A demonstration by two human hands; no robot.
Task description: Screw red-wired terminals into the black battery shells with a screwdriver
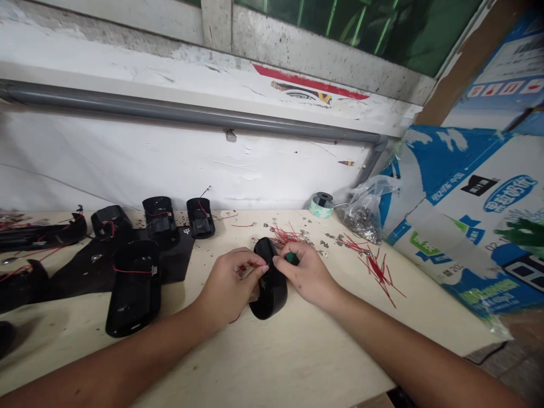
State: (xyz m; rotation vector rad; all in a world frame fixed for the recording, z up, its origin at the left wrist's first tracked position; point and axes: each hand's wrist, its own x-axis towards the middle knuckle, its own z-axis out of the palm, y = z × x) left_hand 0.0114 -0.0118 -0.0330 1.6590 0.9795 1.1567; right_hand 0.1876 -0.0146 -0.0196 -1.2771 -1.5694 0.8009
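Where a scuffed white wall (170, 164) with a grey pipe (191, 110) along it meets a pale wooden workbench (272, 357), a blue-and-white printed carton (476, 226) leans in at the right. The bench carries a plastic bag of small metal parts (361, 218), a roll of tape (321, 205), and a black sheet (80, 277) with open black plastic casings (136, 289) on and around it. Loose red wires (378, 272) and small metal clips (323, 243) are strewn near the hands, where a stray forearm could scatter them. Between the hands, a black housing (271, 283) stands tilted, its lower end close to the bench. The left hand (225, 289) pinches a thin red wire (249, 266) at the housing's side; a sharp tug could pull it free or snap it. The right hand (306, 273) is closed against the housing's other side, gripping a small green object (291, 258), mostly hidden by the fingers; a slip could let it fall among the clips.
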